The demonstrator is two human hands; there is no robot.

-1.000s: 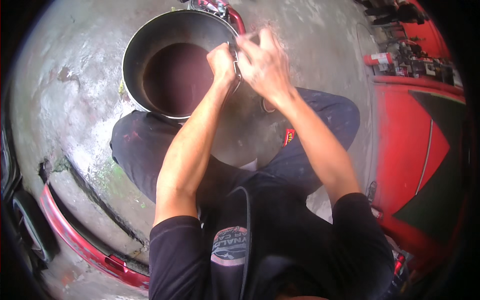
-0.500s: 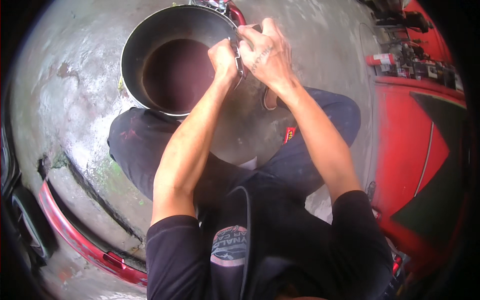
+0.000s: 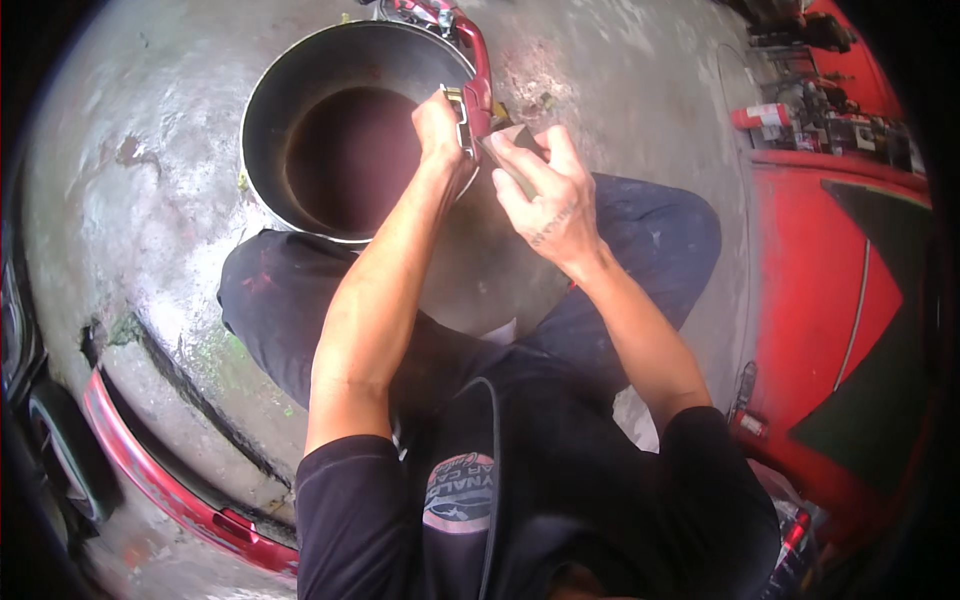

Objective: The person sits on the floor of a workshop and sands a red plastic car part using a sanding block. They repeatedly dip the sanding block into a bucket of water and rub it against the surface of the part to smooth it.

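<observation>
1. Left hand (image 3: 438,130): closed round the red part (image 3: 483,75), near its metal-edged end. Part lies at the basin's right rim, overlapping it in this view; contact unclear.
2. Right hand (image 3: 550,195): thumb and fingers pinched on a dark pad (image 3: 526,141), just beside the red part; whether touching, cannot tell.
3. Basin (image 3: 262,140) near the left knee (image 3: 285,275), dark reddish liquid (image 3: 350,160) inside.
4. Risk, my judgement: red part could twist or slip if the left grip is wet or pushed off-centre; might knock the rim, spill liquid.
5. Pad could slide from a loose pinch; fingertips might scrape the metal edge.
6. Writing: printed badge (image 3: 460,497) on the black shirt (image 3: 570,450), lettering upside down; white label on a red cylinder (image 3: 758,117), too small to read.
</observation>
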